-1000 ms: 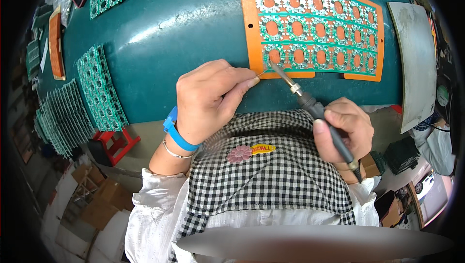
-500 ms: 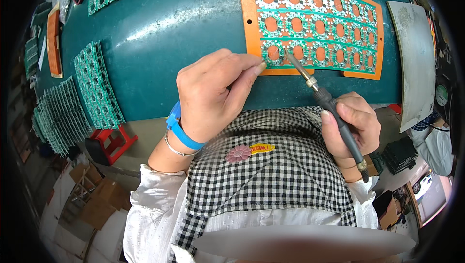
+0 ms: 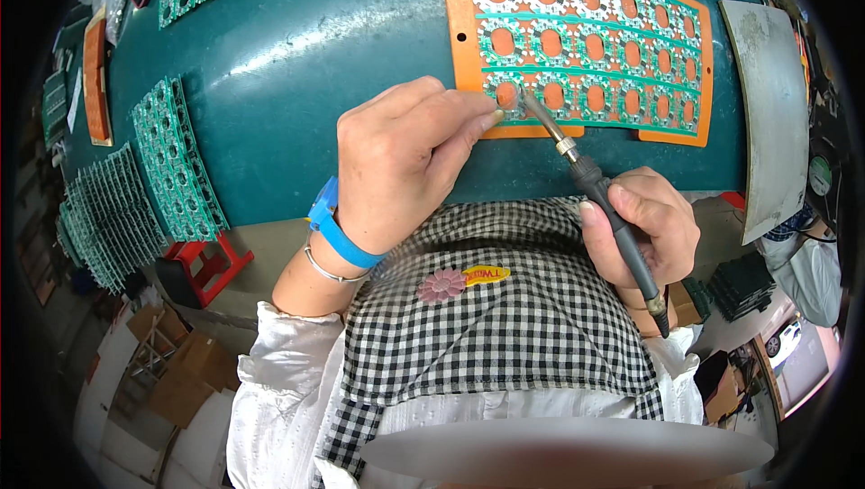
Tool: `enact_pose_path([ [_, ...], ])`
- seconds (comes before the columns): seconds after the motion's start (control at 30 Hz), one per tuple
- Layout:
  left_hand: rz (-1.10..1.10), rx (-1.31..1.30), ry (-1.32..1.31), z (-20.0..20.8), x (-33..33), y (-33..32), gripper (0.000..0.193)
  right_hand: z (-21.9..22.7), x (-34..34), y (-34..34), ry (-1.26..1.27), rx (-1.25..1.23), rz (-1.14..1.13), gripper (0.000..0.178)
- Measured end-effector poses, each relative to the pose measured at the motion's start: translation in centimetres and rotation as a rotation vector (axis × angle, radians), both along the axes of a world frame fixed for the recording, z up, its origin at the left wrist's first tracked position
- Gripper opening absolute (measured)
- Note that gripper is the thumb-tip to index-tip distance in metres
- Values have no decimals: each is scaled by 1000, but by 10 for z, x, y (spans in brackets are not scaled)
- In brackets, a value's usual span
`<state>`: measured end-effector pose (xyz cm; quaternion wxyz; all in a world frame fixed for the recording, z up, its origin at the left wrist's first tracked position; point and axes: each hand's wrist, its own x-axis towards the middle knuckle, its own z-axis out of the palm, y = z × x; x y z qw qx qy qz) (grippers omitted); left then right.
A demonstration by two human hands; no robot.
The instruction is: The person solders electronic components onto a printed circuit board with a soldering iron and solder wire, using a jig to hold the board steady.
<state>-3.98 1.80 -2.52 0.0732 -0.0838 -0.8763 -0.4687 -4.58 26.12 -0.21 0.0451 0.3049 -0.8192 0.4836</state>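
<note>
Soldering iron (image 3: 590, 184) in right hand (image 3: 644, 228) touches circuit panel (image 3: 590, 45) beside left hand (image 3: 401, 164).

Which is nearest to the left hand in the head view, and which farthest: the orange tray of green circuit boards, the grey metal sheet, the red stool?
1. Orange tray of green circuit boards, touching the fingertips of the left hand.
2. Red stool, lower left.
3. Grey metal sheet, far right.

A single head-worn fisheye view looks steeply down from above the person's chest onto the teal table (image 3: 297, 65), close enough that the checked apron (image 3: 505, 327) fills the lower middle. The far table edge lies toward the top. Straight edges bow near the dark round rim, and floor clutter shows at both lower sides.
</note>
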Motion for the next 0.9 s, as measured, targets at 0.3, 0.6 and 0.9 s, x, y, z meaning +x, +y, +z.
enact_pose_path([
  [0.3, -50, -32, 27, 11, 0, 3, 19, 2, 7, 15, -26, -157, -109, 28],
  [0.6, -60, -15, 58, -1, -5, 12, 18, -1, 4, 12, -17, -58, -43, 27],
  [0.9, -56, 24, -51, 19, 4, 14, 13, -3, 8, 21, -74, -203, -136, 26],
])
